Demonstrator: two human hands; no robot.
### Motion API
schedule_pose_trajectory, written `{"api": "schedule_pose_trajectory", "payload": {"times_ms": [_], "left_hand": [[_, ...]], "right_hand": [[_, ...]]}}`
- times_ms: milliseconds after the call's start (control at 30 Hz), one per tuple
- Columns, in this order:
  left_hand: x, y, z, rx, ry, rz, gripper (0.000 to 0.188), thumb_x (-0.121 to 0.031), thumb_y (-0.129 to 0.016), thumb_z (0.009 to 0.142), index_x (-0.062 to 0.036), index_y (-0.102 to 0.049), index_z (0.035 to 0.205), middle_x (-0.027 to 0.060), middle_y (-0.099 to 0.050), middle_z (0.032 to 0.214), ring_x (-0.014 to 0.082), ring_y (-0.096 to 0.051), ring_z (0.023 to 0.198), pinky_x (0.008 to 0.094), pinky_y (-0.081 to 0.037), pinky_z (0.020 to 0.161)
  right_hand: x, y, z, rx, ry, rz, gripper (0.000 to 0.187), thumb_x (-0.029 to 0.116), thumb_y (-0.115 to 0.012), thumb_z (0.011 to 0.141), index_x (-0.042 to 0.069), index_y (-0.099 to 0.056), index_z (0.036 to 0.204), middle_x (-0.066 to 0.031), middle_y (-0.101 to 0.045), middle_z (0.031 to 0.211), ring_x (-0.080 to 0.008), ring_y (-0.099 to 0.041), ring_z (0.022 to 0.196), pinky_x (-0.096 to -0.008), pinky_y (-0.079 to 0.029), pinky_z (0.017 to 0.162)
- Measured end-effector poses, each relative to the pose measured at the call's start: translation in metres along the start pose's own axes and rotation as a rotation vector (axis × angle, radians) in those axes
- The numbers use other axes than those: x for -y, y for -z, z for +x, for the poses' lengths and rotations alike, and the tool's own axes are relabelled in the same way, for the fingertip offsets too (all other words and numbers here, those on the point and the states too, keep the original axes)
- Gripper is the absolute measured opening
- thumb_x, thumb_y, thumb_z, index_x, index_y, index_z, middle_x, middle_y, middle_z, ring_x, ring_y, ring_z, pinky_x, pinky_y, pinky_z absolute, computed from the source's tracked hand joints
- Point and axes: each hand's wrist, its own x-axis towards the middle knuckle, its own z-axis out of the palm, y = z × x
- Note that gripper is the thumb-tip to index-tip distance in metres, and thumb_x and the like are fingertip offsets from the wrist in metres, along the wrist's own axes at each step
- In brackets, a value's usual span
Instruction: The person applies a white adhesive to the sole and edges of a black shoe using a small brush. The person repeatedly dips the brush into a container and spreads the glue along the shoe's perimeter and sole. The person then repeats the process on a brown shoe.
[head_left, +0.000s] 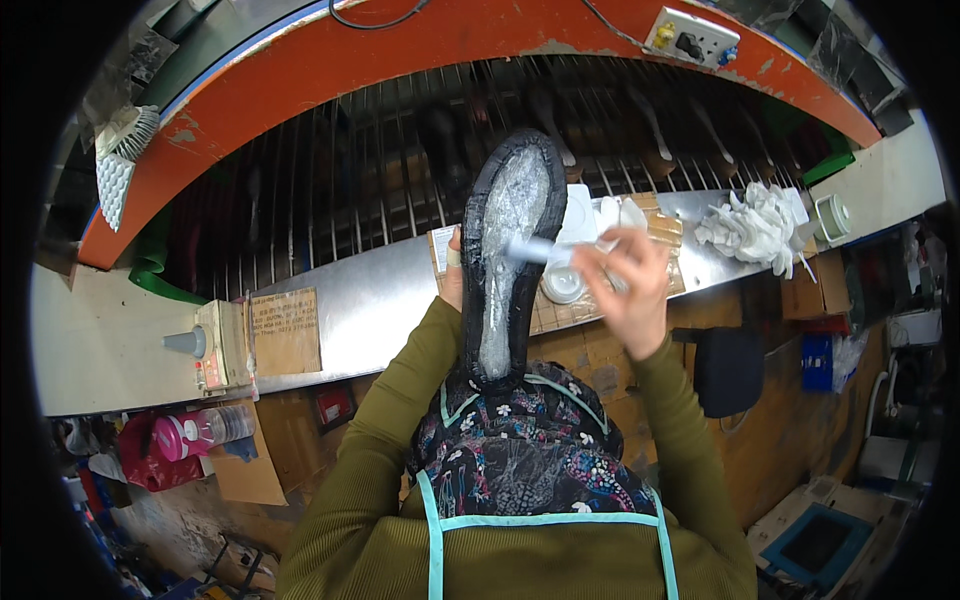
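Note:
A black shoe upper (472, 270), bottom side up, stands upright in front of me with its heel end near my apron. Its underside (515, 200) is grey-white and streaky, ringed by a black folded margin. At its left edge, my left hand (453, 275) grips it; most of that hand is hidden behind the shoe. My right hand (634, 295) is closed on a pale, motion-blurred brush (538, 251), whose tip lies over the middle of the underside. Just beyond, a white round cup (563, 285) sits on brown cardboard (650, 270).
A metal ledge (365, 300) runs below a rack of metal bars (320, 180). Crumpled white cloths (750, 228) lie to the right, near a small white container (832, 217). An orange beam (260, 85) carrying a power socket (692, 40) arches over the far side.

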Motion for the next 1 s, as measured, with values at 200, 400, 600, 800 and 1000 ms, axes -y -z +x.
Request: {"api": "schedule_pose_trajectory", "payload": {"times_ms": [200,400,600,800,1000], "left_hand": [[0.003,0.000,-0.003,0.134,0.019,0.018,0.088,-0.075,-0.047,0.083,-0.0059,-0.045,0.138,0.0159,-0.056,0.129,0.0277,-0.060,0.110,0.0412,-0.051,0.095],[-0.006,0.015,-0.011,0.242,0.053,-0.112,0.099,-0.083,-0.044,0.077,-0.0015,-0.048,0.134,0.0202,-0.060,0.119,0.0318,-0.064,0.102,0.0430,-0.058,0.084],[-0.007,0.065,-0.033,-0.019,-0.218,0.105,0.091,-0.079,-0.043,0.081,-0.0137,-0.036,0.144,0.0188,-0.048,0.136,0.0358,-0.058,0.110,0.0514,-0.051,0.093],[-0.018,0.070,-0.075,-0.087,-0.338,0.219,0.058,-0.043,-0.044,0.096,-0.0043,-0.040,0.140,0.0202,-0.054,0.127,0.0266,-0.058,0.108,0.0335,-0.050,0.093],[-0.041,0.047,-0.098,-0.409,-0.136,0.372,0.024,-0.004,-0.063,0.086,-0.0024,-0.059,0.110,0.0094,-0.062,0.090,0.0144,-0.055,0.071,0.0254,-0.044,0.057]], "right_hand": [[-0.024,-0.026,0.033,-0.248,-0.016,-0.299,0.014,0.021,-0.077,0.076,0.017,-0.074,0.089,0.0004,-0.061,0.095,-0.0130,-0.054,0.070,-0.0342,-0.027,0.074],[0.039,-0.011,-0.050,0.079,0.137,-0.067,0.025,0.019,-0.079,0.072,0.019,-0.076,0.096,-0.0010,-0.065,0.095,-0.0104,-0.055,0.075,-0.0338,-0.027,0.073],[-0.012,0.000,-0.107,0.241,-0.413,0.098,0.012,0.021,-0.076,0.078,0.015,-0.075,0.088,-0.0016,-0.062,0.086,-0.0157,-0.058,0.075,-0.0348,-0.030,0.072],[-0.084,-0.062,-0.135,0.251,-0.438,-0.460,0.010,0.015,-0.072,0.079,0.016,-0.073,0.089,-0.0035,-0.060,0.080,-0.0216,-0.057,0.075,-0.0378,-0.033,0.077],[-0.107,-0.072,-0.130,0.349,-0.543,-0.457,0.012,0.019,-0.070,0.080,0.015,-0.073,0.091,-0.0076,-0.063,0.089,-0.0260,-0.056,0.092,-0.0423,-0.035,0.083]]}}
